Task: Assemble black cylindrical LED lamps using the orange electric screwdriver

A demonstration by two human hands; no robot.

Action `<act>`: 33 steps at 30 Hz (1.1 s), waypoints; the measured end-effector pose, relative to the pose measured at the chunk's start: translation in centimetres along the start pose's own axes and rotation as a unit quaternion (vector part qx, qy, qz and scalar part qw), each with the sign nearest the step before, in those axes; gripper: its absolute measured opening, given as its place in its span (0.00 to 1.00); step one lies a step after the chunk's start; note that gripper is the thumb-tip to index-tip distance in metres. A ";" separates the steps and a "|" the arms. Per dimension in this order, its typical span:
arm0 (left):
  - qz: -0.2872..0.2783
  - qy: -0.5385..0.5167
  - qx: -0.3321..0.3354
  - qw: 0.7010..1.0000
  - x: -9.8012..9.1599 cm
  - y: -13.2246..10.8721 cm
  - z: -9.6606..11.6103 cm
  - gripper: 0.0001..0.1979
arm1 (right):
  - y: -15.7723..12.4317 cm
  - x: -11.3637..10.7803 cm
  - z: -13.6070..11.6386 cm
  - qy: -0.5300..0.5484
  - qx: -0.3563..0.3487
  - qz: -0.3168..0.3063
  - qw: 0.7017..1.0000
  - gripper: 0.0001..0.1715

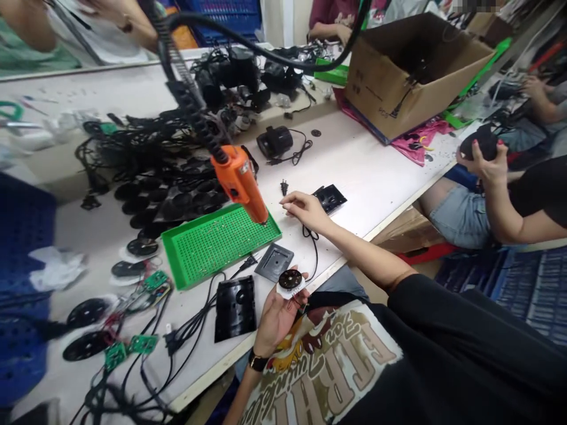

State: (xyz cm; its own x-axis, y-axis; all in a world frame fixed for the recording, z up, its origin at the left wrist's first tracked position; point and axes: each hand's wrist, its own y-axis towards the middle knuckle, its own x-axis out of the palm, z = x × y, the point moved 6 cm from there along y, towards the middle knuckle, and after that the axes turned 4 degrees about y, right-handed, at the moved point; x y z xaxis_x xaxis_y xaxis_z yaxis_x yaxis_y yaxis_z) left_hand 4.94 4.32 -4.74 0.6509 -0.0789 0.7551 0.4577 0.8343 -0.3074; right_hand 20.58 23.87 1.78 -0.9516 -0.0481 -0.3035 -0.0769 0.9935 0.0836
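My left hand [277, 316], palm up near the table's front edge, is closed around a round part with a black slotted disc [290, 279] on a white base. My right hand [310, 211] is above the table with thumb and fingertips pinched together; whatever they hold, if anything, is too small to make out. Just beyond those fingertips lies a black plug [284, 187]. A black housing piece [330, 199] rests behind my right hand. Close to my left hand are a grey square plate [274, 262] and a curved black housing shell [235, 308].
An orange electric screwdriver [242, 183] hangs over a green perforated tray [177, 254] of small screws. Cables, green circuit boards [142, 343] and black discs crowd the left. A cardboard box [376, 88] stands at the back right. A co-worker's hands [494, 171] hold a black part.
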 end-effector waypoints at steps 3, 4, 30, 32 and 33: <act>0.000 0.012 -0.010 1.000 0.2 0.1 0.0 0.31 | -4.3 -4.8 1.3 -0.036 0.009 0.063 0.997 0.15; 0.003 0.015 -0.011 1.000 0.3 0.1 0.0 0.31 | -5.6 -7.0 2.0 -0.056 0.018 0.089 0.994 0.14; -0.028 -0.027 0.043 0.998 1.3 0.4 -0.3 0.31 | -8.3 -11.6 3.6 -0.154 0.067 0.031 0.985 0.15; -0.041 -0.032 0.051 0.997 1.5 0.4 -0.3 0.30 | -6.8 -6.1 1.7 -0.099 0.023 -0.041 0.994 0.15; -0.047 -0.035 0.053 0.997 1.5 0.4 -0.4 0.30 | -5.9 -3.9 0.9 -0.076 0.006 -0.061 0.995 0.16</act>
State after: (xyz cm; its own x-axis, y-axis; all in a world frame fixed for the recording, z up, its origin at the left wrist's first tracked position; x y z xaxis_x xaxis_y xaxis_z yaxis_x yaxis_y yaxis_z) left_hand 6.36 4.30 -3.93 0.5632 -0.1239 0.8170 0.4447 0.8788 -0.1733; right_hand 25.01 18.31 1.60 -0.8793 -0.1537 -0.4508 -0.1848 0.9825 0.0253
